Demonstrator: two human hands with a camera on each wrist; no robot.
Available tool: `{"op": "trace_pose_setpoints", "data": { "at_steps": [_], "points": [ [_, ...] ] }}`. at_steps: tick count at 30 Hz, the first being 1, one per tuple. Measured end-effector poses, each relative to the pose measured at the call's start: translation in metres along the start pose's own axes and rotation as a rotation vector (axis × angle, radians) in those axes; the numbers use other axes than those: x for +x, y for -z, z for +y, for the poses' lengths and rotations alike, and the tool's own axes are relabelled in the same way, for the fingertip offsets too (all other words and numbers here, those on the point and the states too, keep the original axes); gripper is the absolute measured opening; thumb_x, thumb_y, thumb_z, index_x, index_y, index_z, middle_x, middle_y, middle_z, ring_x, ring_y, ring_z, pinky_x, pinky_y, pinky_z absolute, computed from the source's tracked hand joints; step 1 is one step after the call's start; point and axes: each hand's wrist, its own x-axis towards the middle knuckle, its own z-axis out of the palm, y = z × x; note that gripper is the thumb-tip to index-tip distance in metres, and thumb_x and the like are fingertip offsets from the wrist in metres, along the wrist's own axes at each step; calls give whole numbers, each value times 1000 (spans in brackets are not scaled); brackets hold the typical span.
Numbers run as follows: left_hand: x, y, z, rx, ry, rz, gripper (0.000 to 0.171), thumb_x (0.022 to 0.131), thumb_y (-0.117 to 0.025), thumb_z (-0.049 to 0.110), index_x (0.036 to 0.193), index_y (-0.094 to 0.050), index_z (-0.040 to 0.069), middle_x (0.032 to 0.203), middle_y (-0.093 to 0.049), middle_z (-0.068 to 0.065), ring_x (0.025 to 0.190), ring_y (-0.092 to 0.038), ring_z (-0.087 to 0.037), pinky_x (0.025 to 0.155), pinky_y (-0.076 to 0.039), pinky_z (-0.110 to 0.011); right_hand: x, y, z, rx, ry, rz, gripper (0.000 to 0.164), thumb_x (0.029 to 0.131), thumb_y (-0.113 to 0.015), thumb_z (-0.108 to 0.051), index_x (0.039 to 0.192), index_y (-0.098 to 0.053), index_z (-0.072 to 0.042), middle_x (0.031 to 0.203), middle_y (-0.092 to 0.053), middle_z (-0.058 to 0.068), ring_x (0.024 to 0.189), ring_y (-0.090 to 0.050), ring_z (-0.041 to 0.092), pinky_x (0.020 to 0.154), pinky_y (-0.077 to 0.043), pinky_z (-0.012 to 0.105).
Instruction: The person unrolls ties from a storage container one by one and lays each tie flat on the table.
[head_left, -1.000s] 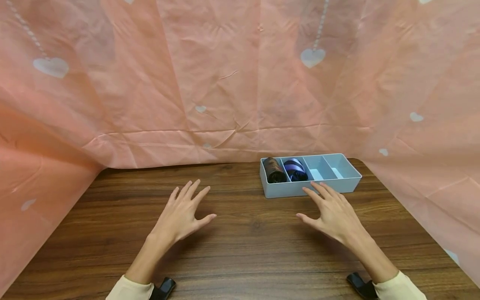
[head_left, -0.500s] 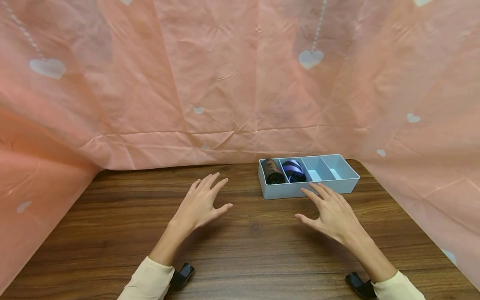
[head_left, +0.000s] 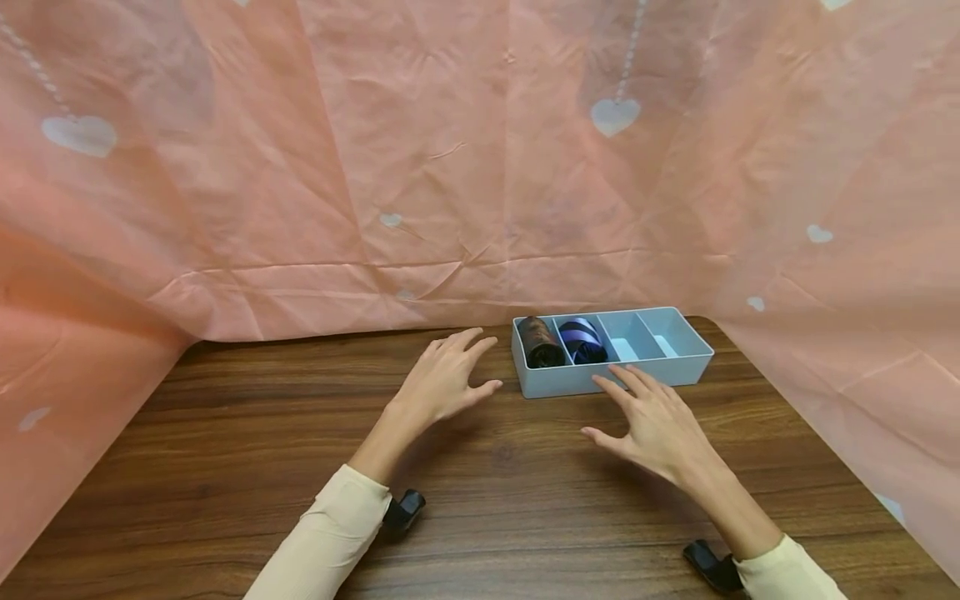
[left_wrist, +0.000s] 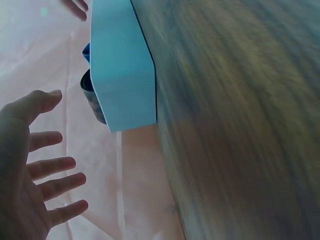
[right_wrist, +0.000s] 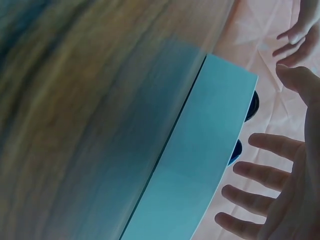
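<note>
A pale blue divided box (head_left: 570, 382) stands near the back right of the table. Its leftmost compartment holds a dark brown patterned roll (head_left: 541, 340); beside that, in the second compartment, lies a dark blue and purple striped roll (head_left: 583, 339). Nothing lies in the two right compartments. My left hand (head_left: 439, 379) hovers left of the box with fingers spread, apart from it. In front of the box, my right hand (head_left: 660, 425) is also spread, its fingertips overlapping the front wall in the head view. The right wrist view shows a gap between those fingers and the box (right_wrist: 195, 150).
The brown wood-grain table (head_left: 225, 450) spreads across the front and left. A peach curtain (head_left: 450, 167) with white hearts hangs behind it and along both sides. Each wrist carries a black strap mount, such as the left mount (head_left: 403, 514).
My left hand has moved right and slightly forward, closer to the box's left end. The right hand has barely moved. The whole head view has shifted slightly.
</note>
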Motion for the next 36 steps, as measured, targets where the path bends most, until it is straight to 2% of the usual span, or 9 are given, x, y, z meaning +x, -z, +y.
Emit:
{"op": "trace_pose_setpoints", "data": {
  "at_steps": [4,8,13,17,22,26,31,34,36],
  "points": [
    [13,-2,5,4,-20,5,63,97,-70,45,148,-56,10,151,-52,-16,137,-52,-34,110,-42,-53,5,1,0,4,6,13,74,85,-75,-55,141,-63,-8,145,-58,21,131,-54,46,97,-47,65],
    [26,-5,9,10,-39,2,62,97,-71,44,147,-57,10,148,-55,-15,133,-55,-33,108,-44,-51,12,5,9,20,-28,54,71,87,-76,-50,140,-63,-5,143,-58,23,129,-54,49,98,-46,67],
    [40,-9,15,9,-45,-32,63,98,-69,44,149,-55,10,150,-53,-15,133,-55,-32,107,-45,-49,19,9,37,46,-111,180,60,89,-77,-37,133,-66,2,137,-60,28,125,-56,51,97,-45,69],
    [47,-11,18,7,-42,-52,63,99,-68,45,150,-54,11,151,-52,-14,133,-56,-33,107,-45,-49,22,8,66,75,-227,249,51,94,-73,-33,129,-66,3,134,-60,31,121,-56,54,94,-44,70],
    [54,-12,21,8,-53,-41,59,100,-67,42,148,-55,11,149,-54,-14,128,-59,-33,106,-46,-49,23,8,97,140,-426,195,50,102,-61,-34,136,-60,4,139,-57,32,122,-53,57,90,-43,72],
    [57,-14,21,17,-55,-39,58,100,-67,42,148,-56,11,148,-55,-13,128,-59,-32,105,-46,-48,23,5,116,186,-527,121,52,105,-55,-32,141,-54,5,140,-54,35,122,-51,61,85,-44,74],
    [61,-17,20,36,-57,-32,58,100,-67,42,147,-56,11,146,-57,-12,127,-60,-31,103,-48,-48,24,-5,132,249,-570,89,48,104,-54,-22,139,-54,11,137,-52,40,121,-50,64,88,-44,74],
    [64,-17,19,43,-55,-34,57,100,-67,42,147,-56,12,144,-57,-11,127,-60,-31,103,-48,-47,25,-10,139,289,-567,130,42,103,-55,-15,134,-58,13,130,-56,41,117,-55,62,89,-46,71],
    [66,-16,19,45,-50,-40,57,100,-66,42,147,-56,12,144,-57,-10,126,-61,-30,103,-48,-47,26,-12,143,311,-567,167,39,103,-54,-13,131,-61,13,123,-61,40,104,-65,56,82,-53,62]
  ]
}}
